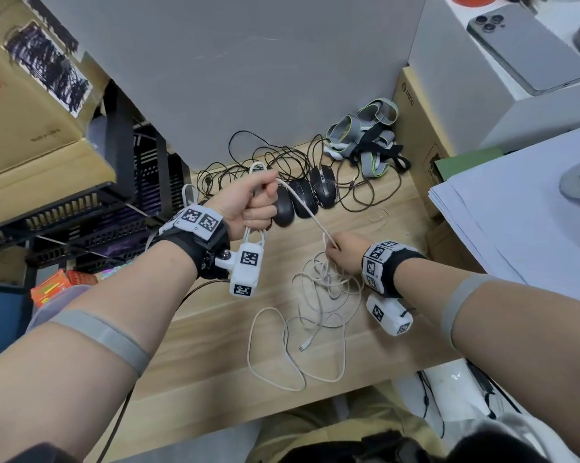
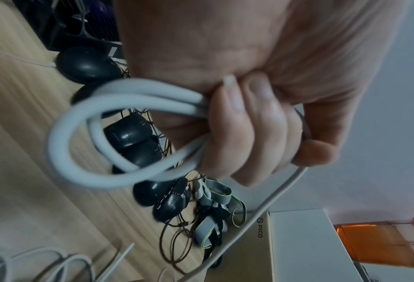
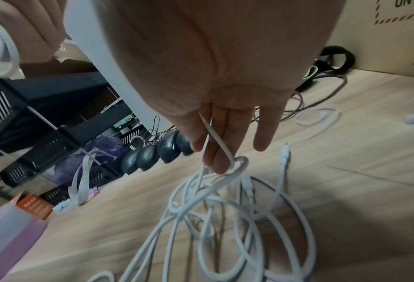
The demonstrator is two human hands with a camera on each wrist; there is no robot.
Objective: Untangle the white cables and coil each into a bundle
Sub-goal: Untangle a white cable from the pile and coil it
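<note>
Head view, left hand (image 1: 251, 202) fisted around coiled white cable (image 1: 307, 208), right hand (image 1: 345, 253) pinching its strand

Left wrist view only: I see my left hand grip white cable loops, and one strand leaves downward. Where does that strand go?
Observer: The strand runs to the right hand, which holds it just above the table.
Operator: What lies below that hand?
Observer: A tangle of loose white loops, resting on the table.
Operator: Is any free end visible?
Observer: Yes, one connector lies on the table, nearer to you than the tangle.
</note>
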